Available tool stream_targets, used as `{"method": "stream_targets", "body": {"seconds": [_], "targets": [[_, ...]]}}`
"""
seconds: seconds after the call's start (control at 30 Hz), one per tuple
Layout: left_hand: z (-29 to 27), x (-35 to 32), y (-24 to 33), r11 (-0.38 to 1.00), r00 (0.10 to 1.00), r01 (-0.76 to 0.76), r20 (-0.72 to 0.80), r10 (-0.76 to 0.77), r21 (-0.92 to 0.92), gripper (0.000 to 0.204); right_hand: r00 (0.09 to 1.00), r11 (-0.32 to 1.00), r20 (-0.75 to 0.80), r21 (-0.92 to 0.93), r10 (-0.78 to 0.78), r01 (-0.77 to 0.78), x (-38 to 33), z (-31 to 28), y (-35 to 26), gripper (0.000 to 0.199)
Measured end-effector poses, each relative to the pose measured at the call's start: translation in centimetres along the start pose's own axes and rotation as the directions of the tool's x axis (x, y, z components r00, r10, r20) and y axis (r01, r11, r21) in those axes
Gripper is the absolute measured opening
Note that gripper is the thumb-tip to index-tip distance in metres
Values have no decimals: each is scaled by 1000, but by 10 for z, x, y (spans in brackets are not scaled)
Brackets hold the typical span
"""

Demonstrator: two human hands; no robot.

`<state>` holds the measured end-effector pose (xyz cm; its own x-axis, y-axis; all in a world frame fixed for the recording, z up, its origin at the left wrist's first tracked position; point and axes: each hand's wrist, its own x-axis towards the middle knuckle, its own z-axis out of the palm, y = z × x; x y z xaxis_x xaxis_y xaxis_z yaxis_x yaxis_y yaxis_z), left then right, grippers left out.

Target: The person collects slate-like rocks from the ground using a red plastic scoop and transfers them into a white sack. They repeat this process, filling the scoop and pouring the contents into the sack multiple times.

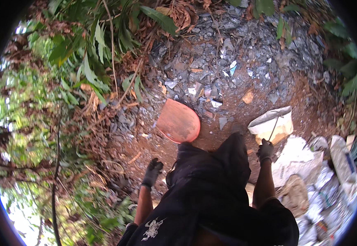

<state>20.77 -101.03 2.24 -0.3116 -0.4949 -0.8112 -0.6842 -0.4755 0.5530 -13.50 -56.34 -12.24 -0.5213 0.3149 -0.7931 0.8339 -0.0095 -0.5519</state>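
Note:
My right hand (pixel 265 150), in a dark glove, is closed round a thin dark metal rod (pixel 274 128). The rod points up and away across an off-white sack or cut container (pixel 283 125), which lies open at the front right with a yellowish lower part. My left hand (pixel 152 169), also gloved, hangs beside my left thigh with its fingers loosely apart and nothing visible in them. Ahead of my left leg lies an orange-red scoop-shaped piece of plastic (pixel 181 121), rounded at one end and dusty inside.
Broken grey shards (pixel 244 69) cover the ground ahead, with a few white and blue pieces among them. Leafy plants (pixel 92 61) and dry stems crowd the left. White sacks and plastic waste (pixel 324 192) pile up at the right, beside a white slab (pixel 294 158).

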Motion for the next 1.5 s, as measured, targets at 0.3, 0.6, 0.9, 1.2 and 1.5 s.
{"method": "stream_targets", "body": {"seconds": [0.3, 0.6, 0.9, 1.2, 1.5], "targets": [[-285, 143, -3, 843, 994, -100, 82, 66, 529, 51, 967, 907, -254, 412, 20, 89, -157, 106, 176, 26], [-272, 237, 35, 742, 966, -6, 195, -169, 671, 45, 867, 882, -335, 420, 369, -213, -360, 82, 328, 19], [-110, 271, -113, 979, 845, -3, 524, -106, 203, 32, 934, 826, -131, 519, 331, -220, -179, 147, 285, 15], [45, 462, -305, 497, 544, 785, 795, -269, -369, 69, 818, 847, -566, 481, 104, 225, -58, 310, 226, 37], [64, 525, -367, 961, 977, 119, 202, -69, -250, 56, 934, 869, -353, 479, 63, 122, 75, 318, 265, 24]]}}
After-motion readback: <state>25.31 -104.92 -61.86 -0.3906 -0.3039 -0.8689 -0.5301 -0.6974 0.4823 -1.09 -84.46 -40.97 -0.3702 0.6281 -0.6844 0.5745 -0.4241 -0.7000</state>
